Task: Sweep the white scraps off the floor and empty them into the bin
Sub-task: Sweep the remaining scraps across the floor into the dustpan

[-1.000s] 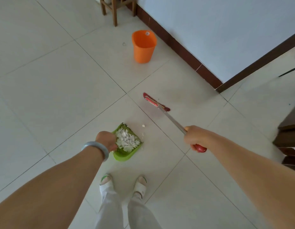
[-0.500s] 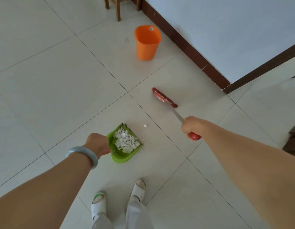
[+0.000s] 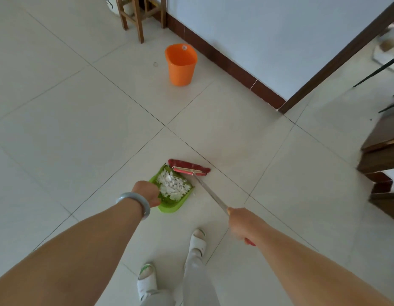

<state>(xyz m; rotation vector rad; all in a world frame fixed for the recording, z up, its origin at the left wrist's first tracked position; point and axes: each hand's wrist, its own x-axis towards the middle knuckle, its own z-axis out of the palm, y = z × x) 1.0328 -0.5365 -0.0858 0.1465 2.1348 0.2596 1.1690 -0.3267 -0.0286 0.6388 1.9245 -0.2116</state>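
My left hand (image 3: 147, 193) grips the dustpan (image 3: 169, 207) with the scraps (image 3: 173, 184) heaped inside it, my right hand (image 3: 242, 224) clasps the broom (image 3: 189, 168), its head at the dustpan's far edge, and the bin (image 3: 180, 62) stands well beyond the dustpan.

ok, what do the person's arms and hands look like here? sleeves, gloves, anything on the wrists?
Both arms are bare as far as the frame shows: no sleeves, no gloves. The left hand has a smooth, rounded, pale grey-blue bangle on its wrist. The right hand and its wrist carry nothing visible: no watch, band or marking.
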